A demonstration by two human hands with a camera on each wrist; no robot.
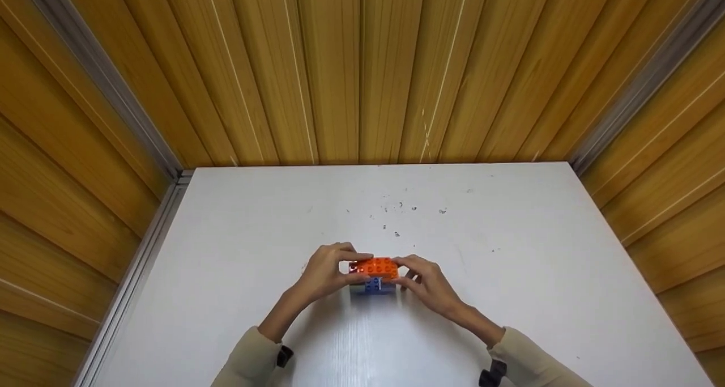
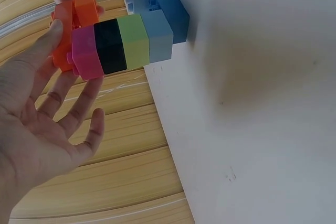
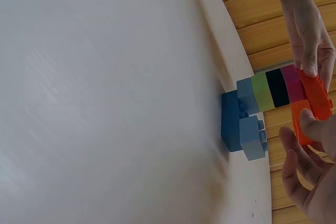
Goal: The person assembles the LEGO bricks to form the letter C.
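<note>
A toy-brick build stands on the white table, its lowest part a dark blue brick (image 2: 172, 11). One column on it rises through a light blue brick (image 2: 160, 36), a lime green brick (image 2: 133, 41), a black brick (image 2: 110, 46) and a magenta brick (image 2: 87, 52). Beside that column sits another light blue brick (image 3: 252, 137). Across the top lies a long orange brick (image 1: 376, 266), with a shorter orange brick (image 3: 300, 116) under its right part. My left hand (image 1: 325, 269) pinches the long one's left end between thumb and fingers. My right hand (image 1: 427, 285) grips the orange bricks' right end.
The white tabletop (image 1: 226, 296) has dark scuff marks (image 1: 396, 234) beyond the hands. Wood-look panels (image 1: 362, 81) enclose the back and both sides. A metal rail (image 1: 133, 279) runs along the left edge.
</note>
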